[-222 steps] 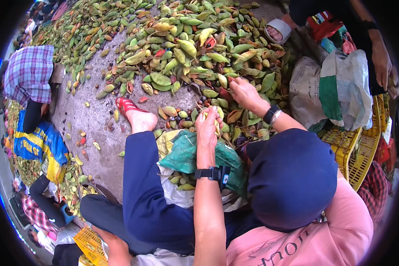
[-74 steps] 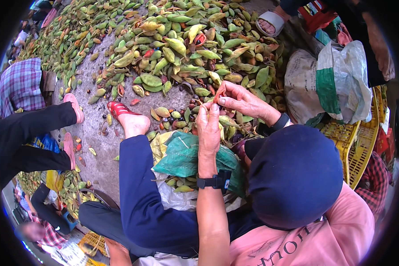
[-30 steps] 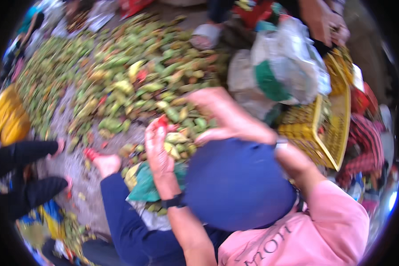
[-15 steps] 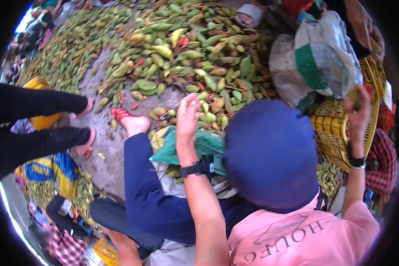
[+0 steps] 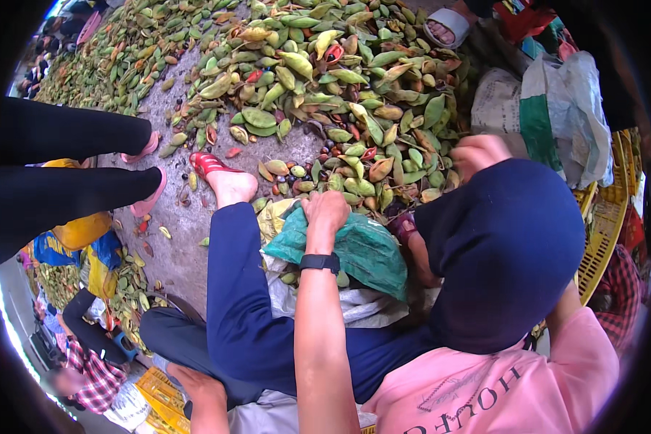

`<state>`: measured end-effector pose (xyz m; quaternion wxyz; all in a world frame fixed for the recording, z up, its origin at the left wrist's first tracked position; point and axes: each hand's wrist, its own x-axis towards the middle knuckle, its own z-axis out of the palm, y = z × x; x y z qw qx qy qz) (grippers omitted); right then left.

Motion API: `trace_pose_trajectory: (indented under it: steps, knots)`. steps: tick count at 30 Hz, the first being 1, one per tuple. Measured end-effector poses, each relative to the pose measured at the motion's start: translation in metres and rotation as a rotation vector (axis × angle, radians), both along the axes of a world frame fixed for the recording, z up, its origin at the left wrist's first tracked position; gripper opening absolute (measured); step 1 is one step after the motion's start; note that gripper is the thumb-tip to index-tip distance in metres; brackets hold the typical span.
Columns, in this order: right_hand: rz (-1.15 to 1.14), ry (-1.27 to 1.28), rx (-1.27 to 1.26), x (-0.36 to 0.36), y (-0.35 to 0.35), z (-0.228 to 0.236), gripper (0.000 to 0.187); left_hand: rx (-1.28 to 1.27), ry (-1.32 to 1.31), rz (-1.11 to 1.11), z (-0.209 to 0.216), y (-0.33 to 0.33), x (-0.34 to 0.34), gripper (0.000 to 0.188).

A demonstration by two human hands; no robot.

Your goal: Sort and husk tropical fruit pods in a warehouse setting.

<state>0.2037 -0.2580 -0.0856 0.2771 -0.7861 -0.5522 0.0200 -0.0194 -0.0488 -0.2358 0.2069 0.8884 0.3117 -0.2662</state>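
My left hand (image 5: pixel 326 210), with a black band on its wrist, has its fingers curled over the upper edge of a green woven sack (image 5: pixel 365 249). A few green pods show in the sack's opening below my wrist. My right hand (image 5: pixel 479 153) is partly hidden behind my raised navy knee (image 5: pixel 510 253). It is smeared by motion at the near right edge of a heap of green seed pods (image 5: pixel 296 108), and I cannot make out anything in it. Some pods are split, with red insides; dark seeds (image 5: pixel 318 148) lie loose among them.
On the right are a white-and-green sack (image 5: pixel 568 108) and a yellow plastic crate (image 5: pixel 604 231). My foot in a red sandal (image 5: pixel 213 166) rests on the concrete. A person in black trousers (image 5: pixel 79 188) and pink sandals stands left; another in a checkered shirt (image 5: pixel 94 383) is lower left.
My left hand has come down from above the green sack onto its edge. My right hand has moved left from beside the yellow crate, where it held a pod, to the heap.
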Motion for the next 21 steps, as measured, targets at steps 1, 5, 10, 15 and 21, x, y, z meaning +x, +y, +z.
trace_pose_trajectory:
  steps: [1,5,10,15,21]
  knots:
    - [0.255,-0.057,-0.006,0.006,0.024,-0.026,0.032,-0.008,0.003,-0.005,0.007,0.000,0.008,0.025]
    - [0.296,-0.231,-0.366,0.005,0.070,-0.141,0.040,-0.226,-0.340,0.286,0.012,-0.007,0.031,0.021]
    - [0.498,0.133,-0.428,0.009,0.082,-0.127,0.038,-0.352,-0.716,0.331,0.012,-0.011,0.036,0.022]
    - [0.470,0.392,-0.343,0.005,0.086,-0.084,0.026,-0.615,-0.922,0.206,-0.011,-0.027,0.048,0.039]
    - [0.240,1.051,-0.255,0.015,0.066,-0.094,0.019,-1.486,-0.361,0.844,0.028,-0.027,0.055,0.038]
